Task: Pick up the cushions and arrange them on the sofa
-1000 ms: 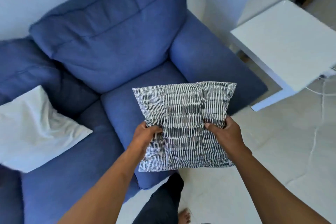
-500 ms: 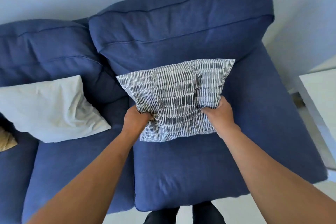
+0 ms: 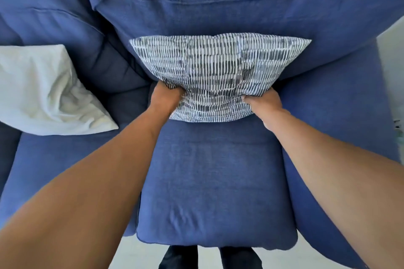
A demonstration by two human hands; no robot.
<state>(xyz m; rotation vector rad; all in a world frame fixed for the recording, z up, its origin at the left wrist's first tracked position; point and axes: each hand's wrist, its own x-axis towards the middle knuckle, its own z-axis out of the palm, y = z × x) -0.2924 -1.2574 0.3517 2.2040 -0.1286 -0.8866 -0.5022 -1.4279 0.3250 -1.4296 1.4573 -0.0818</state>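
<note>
A black-and-white striped cushion (image 3: pixel 216 70) leans against the back of the blue sofa (image 3: pixel 214 181), its lower edge on the right seat. My left hand (image 3: pixel 165 97) grips its lower left side and my right hand (image 3: pixel 262 101) grips its lower right side. Both hands are closed on the fabric. A white cushion (image 3: pixel 46 91) lies on the seat to the left, propped against the sofa back.
The sofa's right armrest (image 3: pixel 341 137) runs along the right of the seat. A strip of pale floor (image 3: pixel 140 253) shows below the seat's front edge, with my dark trouser legs (image 3: pixel 181 257) there. A white surface edge (image 3: pixel 391 67) shows at far right.
I have leaned in over the sofa. The striped cushion has moved from above the seat's front back against the backrest, still held in both hands.
</note>
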